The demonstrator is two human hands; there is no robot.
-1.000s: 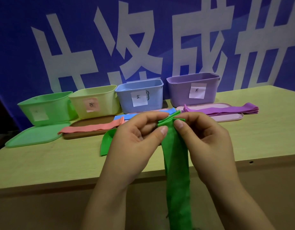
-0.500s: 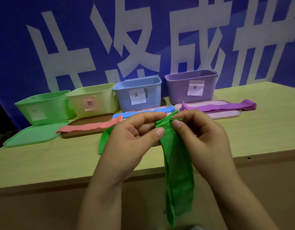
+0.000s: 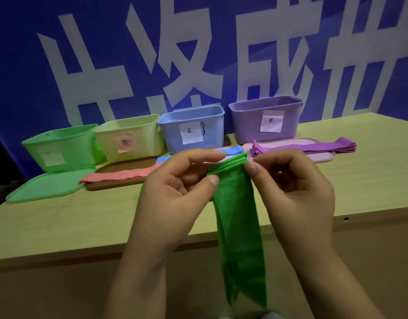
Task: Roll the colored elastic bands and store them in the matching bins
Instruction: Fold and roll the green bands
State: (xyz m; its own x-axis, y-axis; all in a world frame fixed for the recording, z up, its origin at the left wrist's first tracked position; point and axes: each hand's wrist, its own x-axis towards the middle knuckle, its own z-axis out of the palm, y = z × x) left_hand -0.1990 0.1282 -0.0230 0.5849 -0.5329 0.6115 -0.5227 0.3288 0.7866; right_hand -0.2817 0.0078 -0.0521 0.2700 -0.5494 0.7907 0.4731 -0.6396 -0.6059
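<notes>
You had both hands up front of the table [image 3: 60, 217], w/ the green band [image 3: 238, 215] between them. Since a sec ago you'd squared up the top end: the folded layers sat flatter and stacked neater at the fingertips, so I'd say the roll was only just starting, not yet wound. Left hand [image 3: 175, 194] pinched the top edge btw thumb and forefinger; right hand [image 3: 290, 192] pinched the same end from the other side. The rest of the band hung down past the table edge.

Bins: green bin [image 3: 58, 148], yellow bin [image 3: 129, 137], blue bin [image 3: 191, 130], purple bin [image 3: 265, 118] stood in a row at the back; can't tell what's inside. Pink band [image 3: 120, 174], blue band [image 3: 231, 150] and purple band [image 3: 313, 147] lay on the lids in front, still unrolled.
</notes>
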